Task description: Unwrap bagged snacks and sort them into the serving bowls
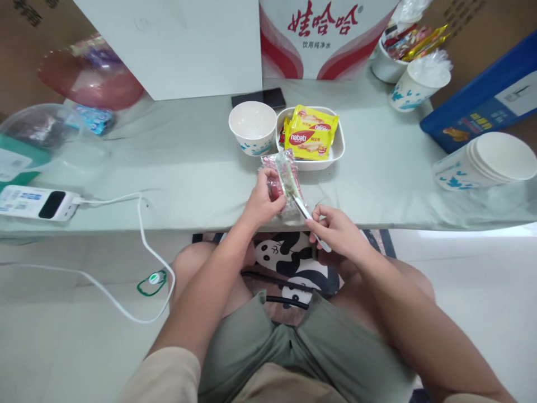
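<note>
My left hand (pixel 265 201) is closed on a clear plastic packet with red print (pixel 269 165), at the table's front edge just before the white bowl. A slim knife (pixel 300 206), white-handled with a narrow metal blade, is gripped in my right hand (pixel 335 228). Its tip meets the packet close to my left fingers; I cannot tell whether it has cut through. Behind the packet, the white bowl (pixel 339 146) holds yellow wafer packs (pixel 312 133). A paper cup (pixel 253 124) stands at the bowl's left.
A dark phone (pixel 268 98) lies behind the cup. Stacked paper cups (pixel 486 161), a blue box (pixel 482 95) and a snack-filled tub (pixel 388 64) are at right. A white power bank (pixel 37 202) with a cable hanging off the table, and a clear container (pixel 79 154), are at left.
</note>
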Available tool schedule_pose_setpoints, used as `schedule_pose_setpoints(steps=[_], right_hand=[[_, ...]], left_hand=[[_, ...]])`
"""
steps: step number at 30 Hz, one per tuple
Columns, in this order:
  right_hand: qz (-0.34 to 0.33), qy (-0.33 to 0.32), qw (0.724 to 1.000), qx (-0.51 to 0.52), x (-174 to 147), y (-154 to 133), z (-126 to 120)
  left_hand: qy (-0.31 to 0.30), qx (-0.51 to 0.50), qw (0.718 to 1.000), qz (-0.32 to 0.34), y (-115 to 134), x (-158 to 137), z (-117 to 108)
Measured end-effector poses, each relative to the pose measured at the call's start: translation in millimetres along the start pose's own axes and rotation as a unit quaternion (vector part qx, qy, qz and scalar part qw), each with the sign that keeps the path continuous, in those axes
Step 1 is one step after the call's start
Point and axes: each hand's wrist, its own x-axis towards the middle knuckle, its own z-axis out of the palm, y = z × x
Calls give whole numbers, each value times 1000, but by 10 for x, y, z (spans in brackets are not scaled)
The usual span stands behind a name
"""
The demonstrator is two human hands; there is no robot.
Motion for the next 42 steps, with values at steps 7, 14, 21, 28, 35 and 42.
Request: schedule_pose_setpoints(steps=[7, 14, 21, 28, 35, 42], right_hand=[[-17, 6, 999, -30, -190, 335, -269], [-140, 358, 879, -284, 146, 402, -796], [-118, 440, 796, -400, 485, 350, -831], [-409, 165, 836, -326, 191, 270, -233], [-376, 197, 844, -328, 291, 241, -197], [-310, 387, 818, -291, 303, 368, -663]], left_hand=[[17, 16, 1000, -9, -1, -21, 47], [95, 89, 989, 70, 20, -94, 73], [143, 123, 982, 20, 127, -11, -119], [176, 164, 970, -19, 190, 69, -222], [215, 42, 974, -57, 75, 128, -328], [264, 14, 957, -124, 97, 163, -455]])
